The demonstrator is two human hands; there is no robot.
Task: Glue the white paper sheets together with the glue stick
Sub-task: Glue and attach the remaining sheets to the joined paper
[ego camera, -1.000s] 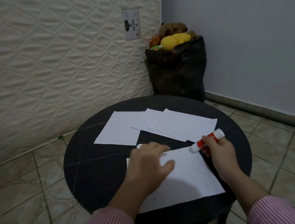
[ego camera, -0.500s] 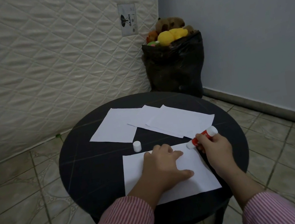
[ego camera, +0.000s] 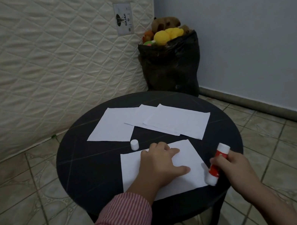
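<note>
A white paper sheet (ego camera: 185,153) lies at the near side of the round black table (ego camera: 85,162). My left hand (ego camera: 162,164) presses flat on it, fingers spread. My right hand (ego camera: 233,167) grips a red and white glue stick (ego camera: 216,165), tilted, with its white tip down at the sheet's near right corner. The stick's white cap (ego camera: 134,144) stands upright just beyond the sheet's far left corner. Three more white sheets (ego camera: 176,121) lie overlapping across the far half of the table.
A quilted mattress (ego camera: 37,62) leans upright behind the table. A black bag (ego camera: 171,65) full of soft toys stands in the corner by the blue wall. Tiled floor surrounds the table.
My right hand has drawn the glue stick from the sheet's far right corner down along its right edge to the near right corner. My left hand stays pressed on the sheet.
</note>
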